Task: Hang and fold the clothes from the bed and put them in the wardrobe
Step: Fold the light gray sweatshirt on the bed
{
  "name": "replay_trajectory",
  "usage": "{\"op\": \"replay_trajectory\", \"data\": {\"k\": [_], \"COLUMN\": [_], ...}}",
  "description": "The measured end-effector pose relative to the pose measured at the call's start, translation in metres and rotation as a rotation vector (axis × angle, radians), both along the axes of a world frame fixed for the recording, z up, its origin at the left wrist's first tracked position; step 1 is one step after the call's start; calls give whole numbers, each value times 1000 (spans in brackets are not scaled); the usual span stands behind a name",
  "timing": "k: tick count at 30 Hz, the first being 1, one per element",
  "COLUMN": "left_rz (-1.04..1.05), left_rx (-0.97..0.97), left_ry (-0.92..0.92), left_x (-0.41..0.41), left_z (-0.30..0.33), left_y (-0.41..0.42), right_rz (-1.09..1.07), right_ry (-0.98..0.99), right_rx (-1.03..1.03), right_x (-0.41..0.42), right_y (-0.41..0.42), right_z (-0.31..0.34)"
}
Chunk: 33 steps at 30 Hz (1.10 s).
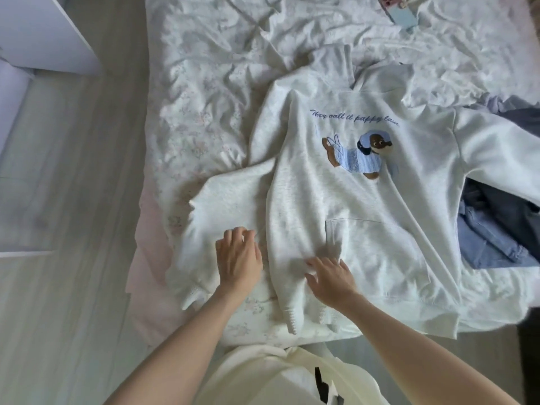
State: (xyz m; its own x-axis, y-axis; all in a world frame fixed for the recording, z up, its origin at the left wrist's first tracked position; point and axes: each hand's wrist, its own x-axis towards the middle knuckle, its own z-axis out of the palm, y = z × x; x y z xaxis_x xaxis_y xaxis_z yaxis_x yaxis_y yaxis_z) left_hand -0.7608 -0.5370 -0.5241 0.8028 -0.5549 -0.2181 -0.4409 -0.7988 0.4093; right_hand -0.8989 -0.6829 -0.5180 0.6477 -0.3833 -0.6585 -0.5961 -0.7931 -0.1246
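Note:
A white hoodie point(359, 200) with a blue embroidered dog and blue script lies front up across the bed point(204, 83). Its left sleeve is folded down along the body, with the cuff near the bed's front edge. My left hand point(238, 260) rests flat on the spread fabric left of that sleeve, fingers slightly bent. My right hand point(331, 277) lies flat on the lower front of the hoodie, beside the pouch pocket. The hoodie's right sleeve stretches out to the right over other clothes.
Blue denim and dark grey clothes point(493, 238) lie heaped at the bed's right edge, partly under the hoodie's sleeve. A phone point(399, 11) lies at the far end of the bed. White furniture point(43, 33) stands on the pale floor to the left.

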Motion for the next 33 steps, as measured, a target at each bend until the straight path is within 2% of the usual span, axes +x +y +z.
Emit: {"op": "replay_trajectory", "data": {"k": [4,7,10,14,18,22,24,29,33], "left_rz": [113,263,456,509,633,710,670,642,630], "left_rx": [-20,-28,-237,-339,-385,-592,-575,-493,-397], "left_ry": [618,852,1086,1244,1181,1146,1054,754,593], "left_x": [-40,-60,-80,-109,-132,-142,-142,-136,-128], "left_z": [-17,-20,-14,-6,-4,4,5,8,11], "left_y": [-10,-16,-27,-39,-47,-49,-46,-26,12], "right_rz": [-288,-377,-452,-340,-133,-29,-5,71,154], "right_ry": [-233,-334,-414,-487,-461,-176,-106,-330,-319], "right_rx": [16,48,73,85,59,62,30,-182,-119], "right_x": [-27,-36,-41,-64,-101,-131,-134,-120,-121], "right_y": [-12,-16,-19,-17,-8,3,4,2,3], "right_z": [5,7,10,12,2,-16,-21,-23,-15]}}
